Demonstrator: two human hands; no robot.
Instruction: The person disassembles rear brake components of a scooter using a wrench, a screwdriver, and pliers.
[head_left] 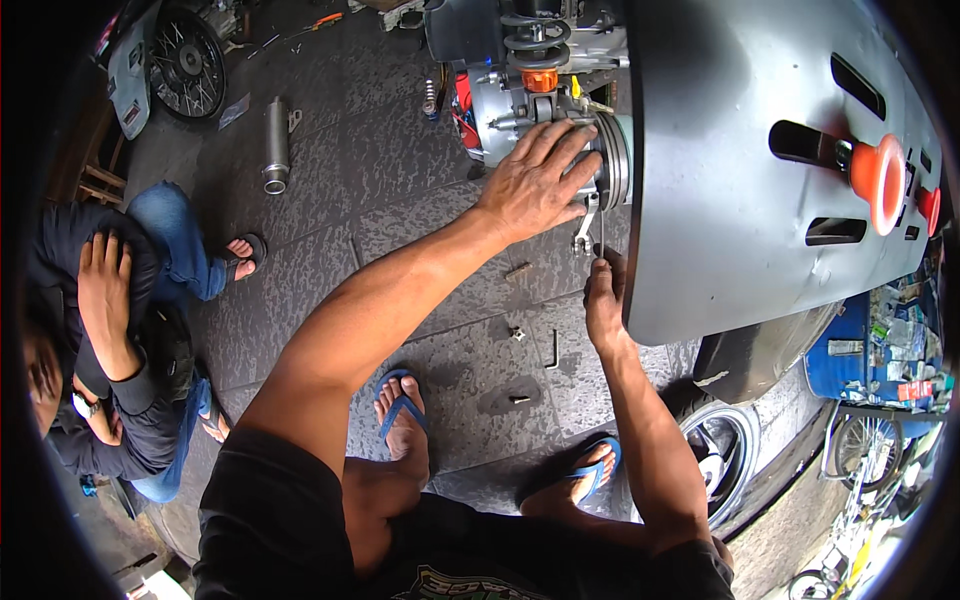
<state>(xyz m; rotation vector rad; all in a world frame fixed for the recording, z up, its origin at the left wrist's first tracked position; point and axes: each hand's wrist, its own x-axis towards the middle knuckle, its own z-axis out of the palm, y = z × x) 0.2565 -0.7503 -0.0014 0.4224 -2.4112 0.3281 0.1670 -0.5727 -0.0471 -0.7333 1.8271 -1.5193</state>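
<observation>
My left hand (530,188) lies with spread fingers over the side of a round, ribbed metal part (617,160) at the upper right. Below it, my right hand (605,305) is closed around the lower end of a thin metal shaft (602,235), a tool whose handle the fingers hide. The shaft points up toward the ribbed part, beside a small metal lever (584,236). Above my left hand are a coil spring (537,40) and an orange collar (540,80). A large grey slotted panel (740,200) covers whatever lies right of the ribbed part.
On the dark tiled floor lie an L-shaped key (553,350), small metal pieces (517,334) and a metal cylinder (277,145). A person in dark clothes (130,400) sits at the left. Red-orange round pieces (878,185) stick out from the panel. A wheel (735,460) stands at lower right.
</observation>
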